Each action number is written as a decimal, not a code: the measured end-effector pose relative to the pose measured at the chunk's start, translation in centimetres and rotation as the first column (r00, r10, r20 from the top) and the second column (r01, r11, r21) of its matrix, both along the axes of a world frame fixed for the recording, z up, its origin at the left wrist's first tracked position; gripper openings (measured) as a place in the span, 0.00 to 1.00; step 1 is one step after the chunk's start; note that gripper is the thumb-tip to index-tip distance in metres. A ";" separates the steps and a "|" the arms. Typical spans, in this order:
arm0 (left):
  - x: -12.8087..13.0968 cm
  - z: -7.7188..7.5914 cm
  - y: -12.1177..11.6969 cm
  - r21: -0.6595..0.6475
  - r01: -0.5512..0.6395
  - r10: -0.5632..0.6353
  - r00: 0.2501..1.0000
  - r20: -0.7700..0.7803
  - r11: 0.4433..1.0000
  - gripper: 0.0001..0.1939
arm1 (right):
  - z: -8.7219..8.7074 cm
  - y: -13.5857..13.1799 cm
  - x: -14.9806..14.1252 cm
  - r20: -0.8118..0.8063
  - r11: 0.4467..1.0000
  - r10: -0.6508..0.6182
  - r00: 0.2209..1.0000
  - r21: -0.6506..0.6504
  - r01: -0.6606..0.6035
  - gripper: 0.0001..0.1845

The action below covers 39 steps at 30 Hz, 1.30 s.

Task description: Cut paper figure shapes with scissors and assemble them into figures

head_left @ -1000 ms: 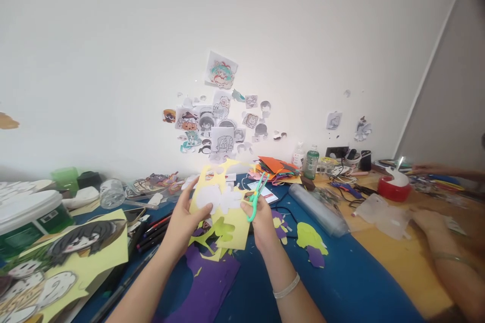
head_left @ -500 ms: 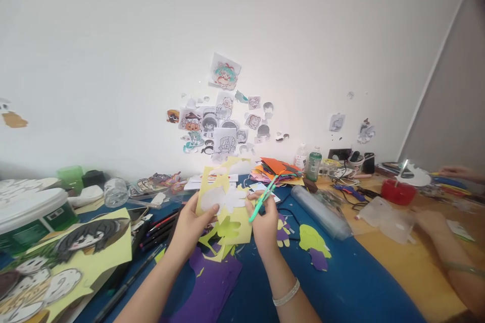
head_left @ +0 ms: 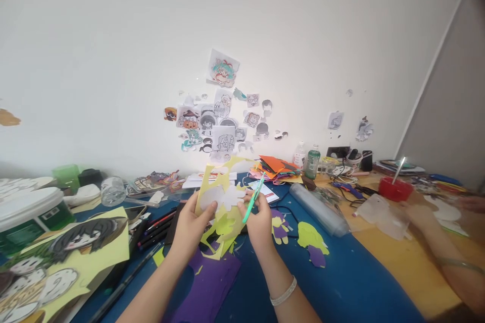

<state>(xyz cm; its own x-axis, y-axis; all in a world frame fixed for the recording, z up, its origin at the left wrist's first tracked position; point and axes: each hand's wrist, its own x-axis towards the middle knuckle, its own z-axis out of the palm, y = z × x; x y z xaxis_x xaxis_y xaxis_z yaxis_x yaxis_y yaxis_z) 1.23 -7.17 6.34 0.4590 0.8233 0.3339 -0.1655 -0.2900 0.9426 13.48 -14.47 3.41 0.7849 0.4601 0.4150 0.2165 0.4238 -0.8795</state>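
My left hand (head_left: 189, 227) is closed on a yellow sheet (head_left: 222, 189) with a white shape pasted on it, held upright above the blue table (head_left: 341, 282). My right hand (head_left: 259, 222) grips small green scissors (head_left: 252, 202), whose blades point up and to the right at the sheet's right edge. A bracelet sits on my right wrist. Purple paper (head_left: 206, 287) lies flat under my forearms, with yellow offcuts hanging below the sheet.
Another person's arm (head_left: 443, 247) rests at the right by a red bowl (head_left: 394, 189). A clear roll (head_left: 318, 209), bottles (head_left: 311, 161), stacked coloured paper (head_left: 276, 167), markers (head_left: 155, 229), a white tub (head_left: 30, 214) and character cutouts (head_left: 71, 257) crowd the table. Stickers cover the wall.
The scissors have tilted and come lower against the sheet's right edge. Both hands shifted slightly down. The other person's far hand with the white piece left the red bowl.
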 end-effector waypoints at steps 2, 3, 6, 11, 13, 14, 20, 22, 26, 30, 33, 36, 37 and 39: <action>0.1 -0.1 -0.1 -0.031 0.012 -0.012 1.000 0.019 0.999 0.25 | 0.1 0.2 -0.1 -0.037 0.999 0.046 0.998 -0.019 -0.047 0.16; 0.2 -0.2 -0.2 -0.042 0.019 -0.018 0.999 0.029 0.999 0.25 | 0.1 0.2 -0.1 -0.055 0.998 0.066 0.996 -0.021 -0.067 0.16; 0.3 -0.3 -0.2 -0.054 0.029 -0.026 0.999 0.047 0.998 0.25 | 0.2 0.2 -0.2 -0.159 0.989 0.146 0.976 0.003 -0.148 0.18; 0.3 -0.2 -0.1 -0.061 0.012 -0.009 0.999 0.050 0.998 0.24 | 0.1 0.1 -0.3 -0.248 0.967 0.254 0.935 0.039 -0.252 0.20; 0.3 -0.2 -0.1 -0.066 0.014 -0.011 0.999 0.045 0.998 0.24 | 0.0 0.2 -0.3 -0.228 0.972 0.235 0.945 0.031 -0.235 0.19; 0.2 -0.1 -0.1 -0.069 0.019 -0.016 0.999 0.042 0.997 0.24 | 0.1 0.2 -0.2 -0.218 0.974 0.224 0.950 0.028 -0.224 0.18; 0.1 -0.1 -0.1 -0.083 0.053 -0.051 0.998 0.030 0.995 0.28 | 0.2 0.3 0.0 -0.252 0.979 0.204 0.946 0.023 -0.205 0.17; 0.1 0.0 -0.2 -0.079 0.060 -0.057 0.998 0.034 0.995 0.29 | 0.2 0.2 0.0 -0.251 0.979 0.201 0.947 0.020 -0.203 0.17; 0.1 0.1 -0.2 -0.082 0.057 -0.054 0.998 0.038 0.995 0.30 | 0.3 0.1 0.0 -0.255 0.982 0.183 0.949 -0.004 -0.191 0.17; 0.1 0.1 -0.2 -0.051 0.037 -0.036 0.999 0.037 0.998 0.28 | 0.4 0.0 0.0 -0.272 0.973 0.226 0.935 0.019 -0.230 0.18; 0.1 0.1 -0.2 -0.040 0.012 -0.011 0.999 0.038 0.999 0.29 | 0.5 -0.2 -0.1 -0.297 0.968 0.248 0.922 0.033 -0.250 0.18; 0.1 0.1 -0.3 -0.044 0.005 -0.004 0.999 0.035 0.999 0.28 | 0.7 -0.3 -0.2 -0.304 0.970 0.239 0.922 0.040 -0.238 0.19; 0.1 0.1 -0.4 -0.049 0.009 -0.007 0.999 0.034 0.999 0.28 | 0.7 -0.3 -0.2 -0.299 0.973 0.230 0.926 0.042 -0.228 0.19; 0.1 0.2 -0.4 -0.067 0.016 -0.014 0.999 0.038 0.998 0.29 | 0.7 -0.3 -0.2 -0.282 0.979 0.202 0.938 0.042 -0.198 0.19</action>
<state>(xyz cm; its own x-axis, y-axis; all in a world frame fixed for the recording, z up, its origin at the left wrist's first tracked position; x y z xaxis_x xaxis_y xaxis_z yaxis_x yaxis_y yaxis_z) 1.28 -7.62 6.50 0.4597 0.8374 0.2956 -0.2054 -0.2236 0.9528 13.31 -14.75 4.07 0.7632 0.6159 0.1956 -0.1316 0.4445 -0.8861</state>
